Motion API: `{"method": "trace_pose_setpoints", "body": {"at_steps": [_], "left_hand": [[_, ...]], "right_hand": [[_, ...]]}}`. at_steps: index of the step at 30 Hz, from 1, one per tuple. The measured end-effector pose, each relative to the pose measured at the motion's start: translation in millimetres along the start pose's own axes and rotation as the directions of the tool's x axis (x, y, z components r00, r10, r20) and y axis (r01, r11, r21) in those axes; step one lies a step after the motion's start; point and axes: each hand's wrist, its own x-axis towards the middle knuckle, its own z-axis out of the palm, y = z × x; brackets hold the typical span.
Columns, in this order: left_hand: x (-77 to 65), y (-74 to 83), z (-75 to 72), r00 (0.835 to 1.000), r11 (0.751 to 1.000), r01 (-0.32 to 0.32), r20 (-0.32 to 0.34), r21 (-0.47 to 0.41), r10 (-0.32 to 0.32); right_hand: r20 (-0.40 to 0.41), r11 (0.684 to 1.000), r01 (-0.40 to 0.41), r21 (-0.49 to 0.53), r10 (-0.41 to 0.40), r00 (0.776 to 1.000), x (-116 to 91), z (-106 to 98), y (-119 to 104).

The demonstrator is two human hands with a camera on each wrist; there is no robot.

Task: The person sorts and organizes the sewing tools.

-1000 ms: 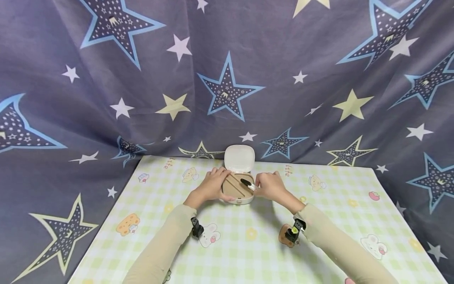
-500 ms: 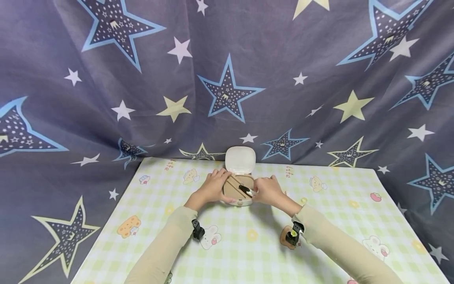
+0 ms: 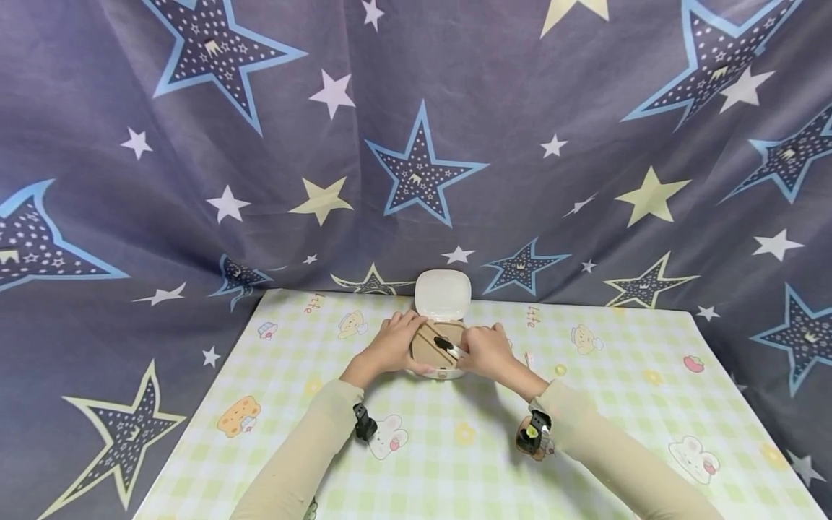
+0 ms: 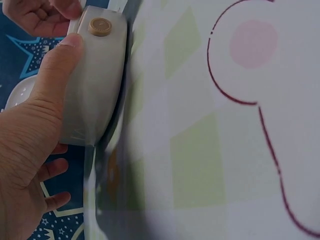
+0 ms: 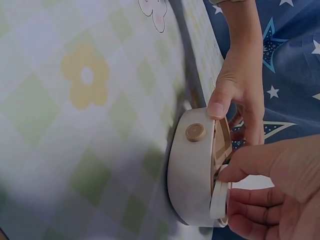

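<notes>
A small white box (image 3: 443,375) with a tan interior stands at the back of the table, its white lid (image 3: 443,295) raised behind it. My left hand (image 3: 390,345) grips the box's left side, thumb on the front rim beside the round tan button (image 4: 100,27). My right hand (image 3: 486,352) pinches a short white item with a black end (image 3: 444,343) over the box's right part. In the right wrist view this item's white part (image 5: 218,201) lies along the right rim, between thumb and fingers. A slim tan divider (image 3: 437,342) runs diagonally across the interior.
A green-and-white checked cloth (image 3: 455,469) with cartoon prints covers the table. Close behind the lid hangs a dark curtain (image 3: 390,245) with stars. Dark wrist cameras (image 3: 365,423) sit on both forearms.
My right hand has shifted slightly left and down, bringing the item's black end further over the interior, near the divider. My left hand keeps its grip on the box.
</notes>
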Motion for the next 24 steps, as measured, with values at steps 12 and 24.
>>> {"method": "trace_pose_setpoints", "body": {"at_steps": [12,24], "left_hand": [[1.9,-2.2,1.6,1.000,1.000,0.005,0.012,0.019,-0.005],[1.4,-0.7,1.3,1.000,1.000,0.009,0.018,0.015,-0.009]], "right_hand": [[-0.022,1.000,-0.013,0.019,0.014,1.000,5.8,3.0,-5.9],[-0.027,1.000,-0.009,-0.016,0.008,1.000,14.3,5.3,-11.5]]}}
